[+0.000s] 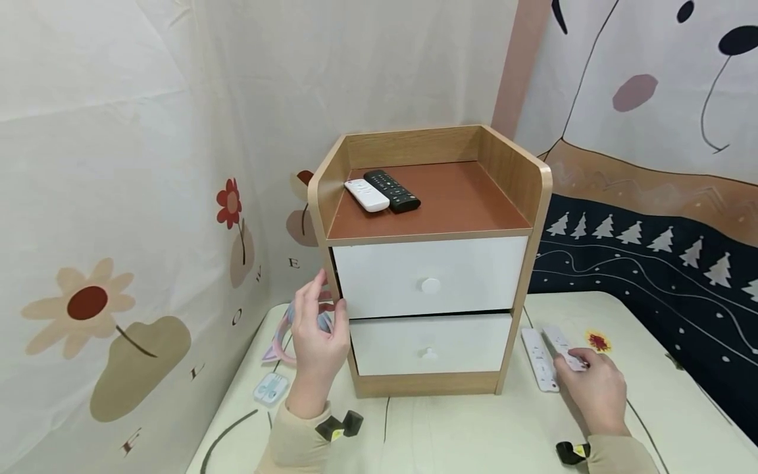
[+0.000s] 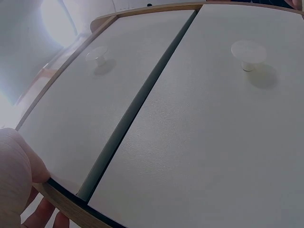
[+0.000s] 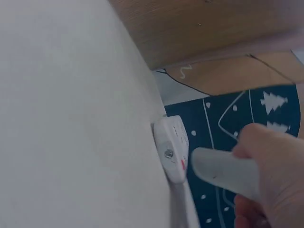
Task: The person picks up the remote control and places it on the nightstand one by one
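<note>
The right hand [image 1: 595, 392] pinches a white power strip [image 1: 559, 343] by its near end, just beside a second strip [image 1: 539, 361] on the desk [image 1: 450, 434], right of the cabinet [image 1: 403, 276]; a slack grip could let its far end dip and knock the other askew. The left hand [image 1: 320, 342] grips the cabinet at its left front (a fair brace, I'd judge), though a hard tug there could skew it and jolt the white remote [image 1: 367, 195] and black remote [image 1: 392, 191] on top.

Home-like corner, flower-printed wall cloth [image 1: 136, 210], small drawer cabinet [image 1: 429, 276], remote controls [image 1: 392, 191] on top
</note>
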### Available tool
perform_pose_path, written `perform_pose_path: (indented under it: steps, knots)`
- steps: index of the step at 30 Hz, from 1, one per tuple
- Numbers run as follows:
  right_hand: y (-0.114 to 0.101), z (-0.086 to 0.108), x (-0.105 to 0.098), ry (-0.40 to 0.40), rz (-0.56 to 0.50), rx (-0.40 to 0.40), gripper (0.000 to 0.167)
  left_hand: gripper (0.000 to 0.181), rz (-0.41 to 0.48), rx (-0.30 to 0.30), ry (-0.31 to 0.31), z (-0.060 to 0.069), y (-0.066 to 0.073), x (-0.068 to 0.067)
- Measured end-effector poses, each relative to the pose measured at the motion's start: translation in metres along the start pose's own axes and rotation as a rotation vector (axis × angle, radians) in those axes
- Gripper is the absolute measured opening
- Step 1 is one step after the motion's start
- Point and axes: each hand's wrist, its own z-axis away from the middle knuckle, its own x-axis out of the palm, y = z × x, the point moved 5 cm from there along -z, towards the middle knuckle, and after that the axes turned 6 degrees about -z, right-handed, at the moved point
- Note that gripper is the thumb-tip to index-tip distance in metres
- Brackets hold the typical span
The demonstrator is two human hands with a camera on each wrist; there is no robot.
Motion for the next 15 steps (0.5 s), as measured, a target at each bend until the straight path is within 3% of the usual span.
perform_pose_path:
  steps: [7, 15]
  knots:
    - [-0.025, 0.003, -0.007, 0.042, -0.052, -0.015, 0.045, 0.061, 0.003, -0.012, 0.0, 0.001, 0.0, 0.0]
    - [-0.06, 0.01, -0.028, 0.276, -0.136, -0.267, 0.032, 0.061, -0.004, -0.005, -0.001, 0.001, 0.0, 0.0]
